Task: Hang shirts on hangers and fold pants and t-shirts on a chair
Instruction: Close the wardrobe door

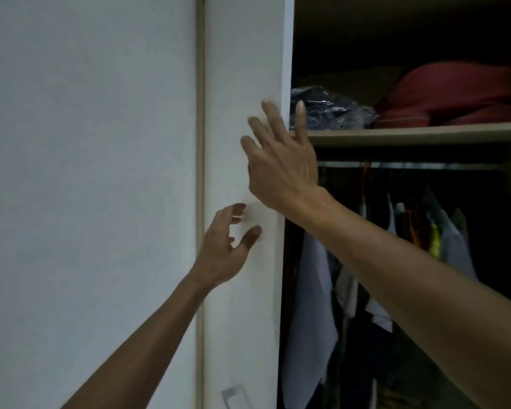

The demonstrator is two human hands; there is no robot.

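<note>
Both hands, fingers spread and empty, meet the white sliding wardrobe door (pixel 242 69): right hand (pixel 281 160) at its edge, left hand (pixel 227 246) below, apparently to slide it. Hung shirts (pixel 310 305) wait inside under the steel rail (pixel 410 166).

White wardrobe door (pixel 242 69), red bundle (pixel 455 93)

Hanging clothes (pixel 313 290) below shelf (pixel 419 134), right of door (pixel 242 69).
</note>
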